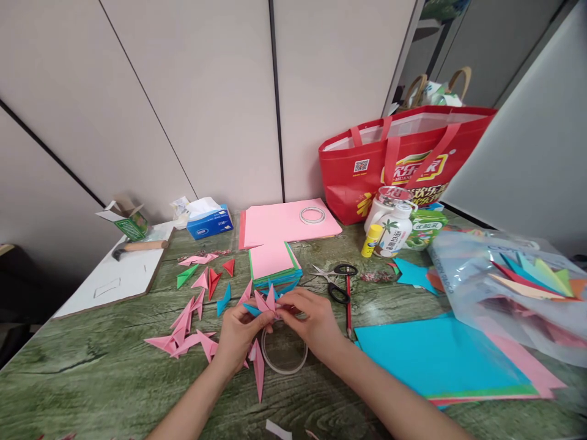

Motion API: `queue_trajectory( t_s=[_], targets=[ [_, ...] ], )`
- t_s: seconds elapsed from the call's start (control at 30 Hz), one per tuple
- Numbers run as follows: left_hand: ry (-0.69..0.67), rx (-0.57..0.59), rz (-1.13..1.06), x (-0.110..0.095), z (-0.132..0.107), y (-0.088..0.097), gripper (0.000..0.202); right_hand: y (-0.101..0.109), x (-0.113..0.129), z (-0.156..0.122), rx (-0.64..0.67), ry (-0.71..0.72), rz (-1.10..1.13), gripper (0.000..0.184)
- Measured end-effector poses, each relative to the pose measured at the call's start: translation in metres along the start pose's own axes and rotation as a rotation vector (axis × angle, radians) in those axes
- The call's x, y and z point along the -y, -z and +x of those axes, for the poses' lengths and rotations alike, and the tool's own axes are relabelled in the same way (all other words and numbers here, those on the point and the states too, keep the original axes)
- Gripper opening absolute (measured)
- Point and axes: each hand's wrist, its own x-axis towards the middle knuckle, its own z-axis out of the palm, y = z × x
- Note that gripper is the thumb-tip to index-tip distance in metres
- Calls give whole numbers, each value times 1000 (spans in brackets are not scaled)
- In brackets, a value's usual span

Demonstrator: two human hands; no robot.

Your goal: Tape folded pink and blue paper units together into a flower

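Observation:
Both my hands meet over the middle of the green table. My left hand and my right hand pinch a small cluster of folded pink and blue paper triangles between their fingertips. A clear tape ring lies on the table just under the hands. Loose folded pink triangles lie scattered to the left, with red, green and blue ones a little farther back. One long pink piece lies beside my left wrist.
A stack of small coloured squares and large pink sheets with a tape roll sit behind. Scissors, glue stick, bottle, red bag, blue sheets, plastic bag right. Tissue box, white board left.

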Motion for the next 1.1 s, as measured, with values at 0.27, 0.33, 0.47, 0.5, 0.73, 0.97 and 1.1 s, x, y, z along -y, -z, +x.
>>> queue_trajectory(
  t_s=[0.27, 0.33, 0.47, 0.5, 0.73, 0.97, 1.1],
  targets=[
    [-2, 2, 52, 2, -1, 0, 19, -4, -2, -4, -19, 63, -48, 11],
    [0, -1, 73, 3, -2, 1, 20, -5, -3, -5, -19, 105, -100, 13],
    [21, -10, 68, 2, -2, 0, 20, -5, -2, -6, 25, 157, -209, 18],
    [29, -14, 60, 1, -2, 0, 20, -5, -2, -6, 42, 166, -227, 19],
    [78, -5, 0, 0, 0, 1, 20, -6, -7, -10, 154, 161, -296, 24],
    [119, 7, -33, -3, 1, 2, 20, -2, -5, -5, 108, 151, -210, 20],
    [116, -3, -33, -5, 1, 3, 21, -1, -3, -3, 114, 166, -208, 19]
  ],
)
